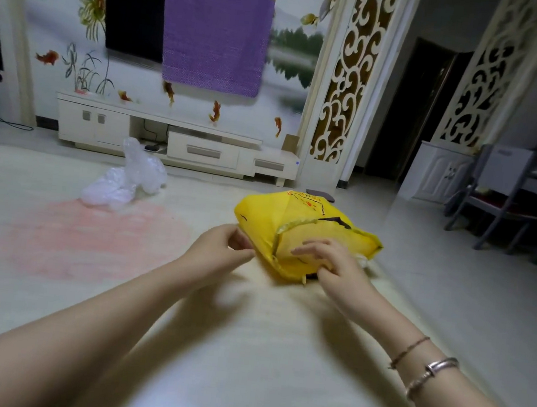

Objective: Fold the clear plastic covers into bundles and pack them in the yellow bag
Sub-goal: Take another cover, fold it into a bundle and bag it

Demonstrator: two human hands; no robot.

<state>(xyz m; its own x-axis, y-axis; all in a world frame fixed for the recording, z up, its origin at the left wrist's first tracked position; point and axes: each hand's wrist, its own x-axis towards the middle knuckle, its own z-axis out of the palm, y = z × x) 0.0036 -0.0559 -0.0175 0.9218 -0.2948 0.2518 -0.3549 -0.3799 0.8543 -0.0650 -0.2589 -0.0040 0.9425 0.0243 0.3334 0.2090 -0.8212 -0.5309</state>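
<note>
Hands are working at the yellow bag (294, 227), which is lying on the pale floor (244, 335) in front of the person, its mouth turned toward them. The left hand (221, 248) is sitting at the bag's near left edge with fingers curled, pinching what looks like the rim there, though the exact grip is hard to make out. The right hand (327, 261) is resting on the bag's opening flap, fingers relaxed and slightly spread, touching the fabric rather than closing round it. Two bracelets (426, 368) are showing on the right wrist.

Beyond the bag and to its left, a crumpled heap of clear plastic covers (128, 179) is lying on the floor, well apart from the bag and just in front of the white TV cabinet (173, 137). It is not yet folded.

The bag is looking soft and limp, sagging where nothing fills it, so I judge it will collapse shut unless one hand is holding the rim open. The plastic is looking thin, light and springy; it will likely puff back up and slide about, so it is probably best gathered by its edges, pressed flat to push air out, then gripped firmly round the middle of the bundle.
</note>
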